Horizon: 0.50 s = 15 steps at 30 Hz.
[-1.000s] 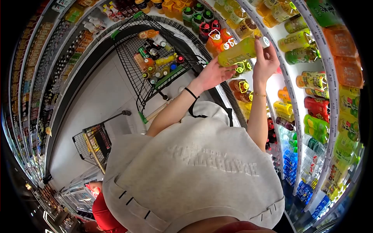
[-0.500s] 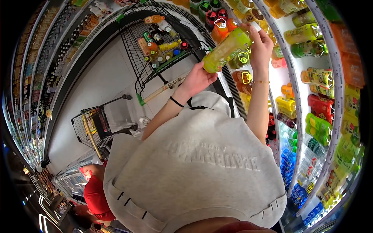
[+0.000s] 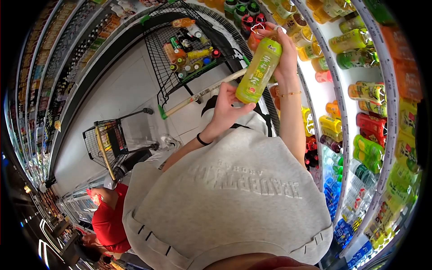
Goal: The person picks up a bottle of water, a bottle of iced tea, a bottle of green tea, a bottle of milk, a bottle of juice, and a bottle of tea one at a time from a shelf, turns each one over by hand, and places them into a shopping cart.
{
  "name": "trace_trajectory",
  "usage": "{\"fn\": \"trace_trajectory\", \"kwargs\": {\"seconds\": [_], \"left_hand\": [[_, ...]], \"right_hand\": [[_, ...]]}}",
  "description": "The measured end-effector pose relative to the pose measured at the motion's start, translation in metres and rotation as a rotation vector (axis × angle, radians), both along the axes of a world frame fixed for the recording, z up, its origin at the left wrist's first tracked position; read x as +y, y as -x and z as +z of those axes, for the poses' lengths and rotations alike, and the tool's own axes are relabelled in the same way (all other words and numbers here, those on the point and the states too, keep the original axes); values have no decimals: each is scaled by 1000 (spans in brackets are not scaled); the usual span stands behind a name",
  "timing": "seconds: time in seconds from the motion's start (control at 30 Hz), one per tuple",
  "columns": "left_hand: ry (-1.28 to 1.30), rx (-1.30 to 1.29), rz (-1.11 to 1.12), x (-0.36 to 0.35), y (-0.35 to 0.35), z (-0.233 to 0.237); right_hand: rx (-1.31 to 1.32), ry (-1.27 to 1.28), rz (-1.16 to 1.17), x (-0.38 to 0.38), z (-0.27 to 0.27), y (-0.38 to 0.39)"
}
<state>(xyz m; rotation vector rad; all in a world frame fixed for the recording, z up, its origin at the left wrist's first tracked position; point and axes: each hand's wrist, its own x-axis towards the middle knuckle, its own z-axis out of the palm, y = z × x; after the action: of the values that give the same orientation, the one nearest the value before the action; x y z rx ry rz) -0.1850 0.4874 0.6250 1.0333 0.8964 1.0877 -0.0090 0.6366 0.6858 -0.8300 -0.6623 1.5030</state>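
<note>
A large yellow-green drink bottle (image 3: 260, 72) with a white cap and printed label is tilted in front of me, label facing up toward me. My right hand (image 3: 286, 56) grips it around the neck and upper side. Its base rests against the fingers and thumb of my left hand (image 3: 228, 109), which holds it from below. Just beyond the bottle stands a black wire shopping cart (image 3: 155, 63) with several drink bottles lying and standing in it. The cart's pale handle (image 3: 202, 93) runs close to my left hand.
On my right are refrigerated shelves (image 3: 335, 81) of bottled drinks with price strips. Another shelf wall (image 3: 49, 67) curves along the left. A second cart (image 3: 105, 148) and a person in a red shirt (image 3: 110, 222) are at the lower left.
Both hands have brought the bottle lower and closer to me. It has turned so the label's front faces me, and it now tilts more upright in the view.
</note>
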Motion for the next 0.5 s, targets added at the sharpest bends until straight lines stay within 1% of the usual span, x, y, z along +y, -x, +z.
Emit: {"fn": "trace_trajectory", "kwargs": {"seconds": [0.1, 0.17, 0.2, 0.23, 0.27, 0.3, 0.37, 0.4, 0.47, 0.5], "left_hand": [[13, 69, 26, 1, 3, 9], [-51, 43, -67, 4, 9, 11], [-52, 44, -65, 6, 13, 12], [84, -98, -155, 9, 17, 11], [220, -240, -245, 11, 20, 11], [220, -240, -243, 12, 22, 10], [150, -230, -363, 13, 25, 7], [151, -229, -362, 12, 25, 7], [214, -387, -351, 9, 24, 9], [214, -386, -350, 8, 23, 9]], "right_hand": [[51, 21, 34, 5, -10, 1], [104, 30, 60, 7, -11, 4], [156, 44, 83, 7, -12, 5], [156, 44, 85, 8, -12, 6], [219, 29, 115, 9, -13, 7], [282, 15, 145, 10, -13, 8], [301, 13, 151, 12, -13, 11], [321, 11, 155, 13, -12, 12], [328, 6, 169, 13, -11, 14], [334, -1, 182, 13, -10, 16]]}}
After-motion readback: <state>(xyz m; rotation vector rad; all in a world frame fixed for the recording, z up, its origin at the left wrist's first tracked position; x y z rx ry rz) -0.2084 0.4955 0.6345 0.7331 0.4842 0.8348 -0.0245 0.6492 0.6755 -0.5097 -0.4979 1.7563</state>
